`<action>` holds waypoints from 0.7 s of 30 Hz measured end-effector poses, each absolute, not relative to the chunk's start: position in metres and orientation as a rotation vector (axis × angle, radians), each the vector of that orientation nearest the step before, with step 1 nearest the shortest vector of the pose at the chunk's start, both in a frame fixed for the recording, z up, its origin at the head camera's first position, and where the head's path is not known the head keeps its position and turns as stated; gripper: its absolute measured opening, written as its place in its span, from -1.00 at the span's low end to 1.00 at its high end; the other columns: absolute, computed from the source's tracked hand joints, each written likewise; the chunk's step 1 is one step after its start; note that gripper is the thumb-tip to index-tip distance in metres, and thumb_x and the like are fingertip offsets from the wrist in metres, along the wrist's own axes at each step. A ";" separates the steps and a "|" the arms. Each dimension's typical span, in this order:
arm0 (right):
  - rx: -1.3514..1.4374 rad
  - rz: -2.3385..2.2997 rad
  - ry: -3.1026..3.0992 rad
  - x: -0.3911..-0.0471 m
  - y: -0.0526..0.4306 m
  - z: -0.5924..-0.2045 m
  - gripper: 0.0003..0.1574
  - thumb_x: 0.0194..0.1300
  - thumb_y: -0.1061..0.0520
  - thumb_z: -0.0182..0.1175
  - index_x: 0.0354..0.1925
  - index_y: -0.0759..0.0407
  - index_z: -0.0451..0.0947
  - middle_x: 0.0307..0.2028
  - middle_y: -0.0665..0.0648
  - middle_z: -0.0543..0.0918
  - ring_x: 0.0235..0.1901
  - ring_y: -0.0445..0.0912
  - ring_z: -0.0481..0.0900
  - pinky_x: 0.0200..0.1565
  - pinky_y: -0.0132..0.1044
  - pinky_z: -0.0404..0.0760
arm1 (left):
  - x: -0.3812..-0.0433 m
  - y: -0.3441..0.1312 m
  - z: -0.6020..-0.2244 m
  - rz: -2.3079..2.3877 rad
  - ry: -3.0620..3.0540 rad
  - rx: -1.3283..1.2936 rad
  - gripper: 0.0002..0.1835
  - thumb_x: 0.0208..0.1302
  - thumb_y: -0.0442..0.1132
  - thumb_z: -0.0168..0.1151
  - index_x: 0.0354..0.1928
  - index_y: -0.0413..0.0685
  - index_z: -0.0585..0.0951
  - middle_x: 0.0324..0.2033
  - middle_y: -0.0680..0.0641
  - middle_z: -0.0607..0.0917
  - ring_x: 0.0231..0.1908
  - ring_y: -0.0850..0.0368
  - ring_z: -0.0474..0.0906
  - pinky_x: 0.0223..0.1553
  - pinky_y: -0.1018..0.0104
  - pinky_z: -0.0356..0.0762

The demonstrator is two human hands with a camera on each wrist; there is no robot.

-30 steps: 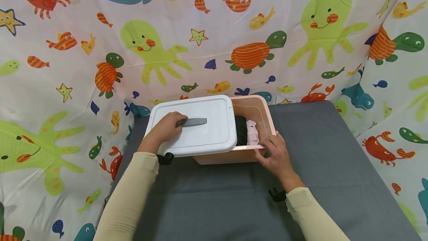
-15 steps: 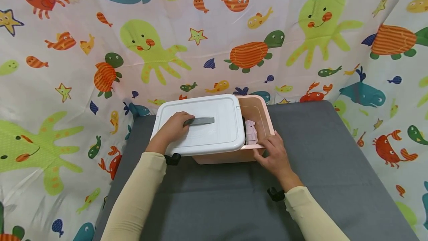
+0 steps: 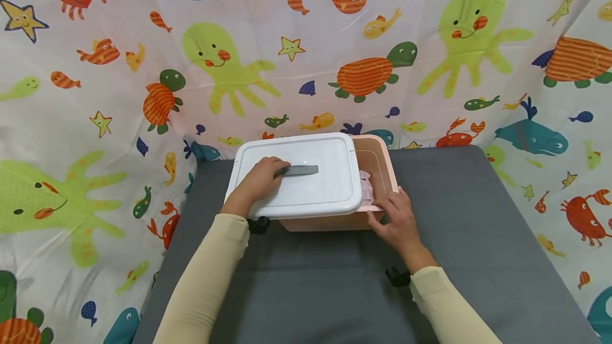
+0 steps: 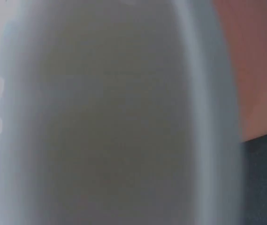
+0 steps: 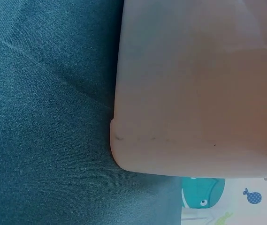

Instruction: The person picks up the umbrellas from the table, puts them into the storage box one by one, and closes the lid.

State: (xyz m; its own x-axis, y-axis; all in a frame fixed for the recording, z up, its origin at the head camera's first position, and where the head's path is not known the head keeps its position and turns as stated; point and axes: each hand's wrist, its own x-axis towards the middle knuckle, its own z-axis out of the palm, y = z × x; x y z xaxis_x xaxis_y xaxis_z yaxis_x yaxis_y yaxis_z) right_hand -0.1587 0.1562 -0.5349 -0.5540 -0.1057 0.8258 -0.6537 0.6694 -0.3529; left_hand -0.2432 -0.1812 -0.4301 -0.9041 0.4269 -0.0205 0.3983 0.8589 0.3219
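My left hand [image 3: 264, 178] grips the grey handle [image 3: 300, 170] on top of a white lid [image 3: 330, 190]. The lid overlaps most of a pink storage box [image 3: 381, 166], whose right end shows uncovered. Inside that end a pale pink bundle [image 3: 366, 189] is partly hidden by the lid. At the box's front right corner, my right hand [image 3: 396, 217] holds the rim, thumb on the outside wall. In the left wrist view the blurred lid [image 4: 119, 117] fills most of the picture. The box's outer wall [image 5: 194, 103] takes up the right wrist view.
The box stands on a table with a dark grey cloth [image 3: 325, 280], near its back edge. Behind and at both sides hangs a white curtain [image 3: 296, 105] printed with sea animals. A black strap [image 3: 398, 277] sits on the right wrist.
My left hand has slid the lid to the right across the box, covering a black item that showed inside earlier. My right hand keeps its hold on the rim. The view has shifted slightly.
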 end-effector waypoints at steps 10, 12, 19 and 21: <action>0.611 0.852 -2.069 -0.158 0.161 -0.532 -0.49 0.29 -0.20 0.08 -0.37 0.22 0.62 -0.40 0.19 0.53 -0.27 0.10 0.47 0.15 0.31 0.31 | -0.242 -0.174 -0.431 0.508 2.956 0.663 -0.58 0.38 -0.31 0.06 0.26 -0.04 0.51 0.17 -0.15 0.56 0.22 -0.11 0.41 0.29 -0.01 0.32; 0.609 0.867 -2.092 -0.158 0.163 -0.530 -0.51 0.28 -0.20 0.09 -0.34 0.21 0.62 -0.37 0.18 0.55 -0.25 0.10 0.47 0.19 0.31 0.29 | -0.243 -0.172 -0.431 0.515 2.966 0.674 -0.58 0.38 -0.31 0.06 0.26 -0.04 0.51 0.17 -0.14 0.57 0.22 -0.10 0.41 0.29 0.00 0.32; 0.625 0.936 -2.132 -0.151 0.167 -0.526 -0.51 0.31 -0.22 0.14 -0.28 0.18 0.64 -0.28 0.18 0.59 -0.20 0.08 0.50 0.34 0.22 0.21 | -0.242 -0.161 -0.432 0.507 2.954 0.713 -0.57 0.36 -0.35 0.05 0.26 -0.06 0.51 0.16 -0.15 0.57 0.23 -0.10 0.41 0.30 0.03 0.32; 0.630 0.961 -2.105 -0.148 0.167 -0.526 -0.50 0.29 -0.22 0.17 -0.25 0.19 0.64 -0.24 0.21 0.60 -0.19 0.08 0.51 0.40 0.10 0.18 | -0.242 -0.159 -0.432 0.503 2.960 0.725 -0.57 0.35 -0.36 0.06 0.26 -0.06 0.51 0.15 -0.15 0.57 0.22 -0.10 0.42 0.29 0.03 0.33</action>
State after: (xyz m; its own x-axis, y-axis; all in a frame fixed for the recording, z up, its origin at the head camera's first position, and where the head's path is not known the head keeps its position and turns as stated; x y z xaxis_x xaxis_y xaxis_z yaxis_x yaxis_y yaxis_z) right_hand -0.1483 0.1675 -0.5258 -0.6163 -0.1287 0.7769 -0.6715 0.6013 -0.4331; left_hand -0.2419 -0.1592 -0.4317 -0.8884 0.4583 0.0258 0.4411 0.8369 0.3240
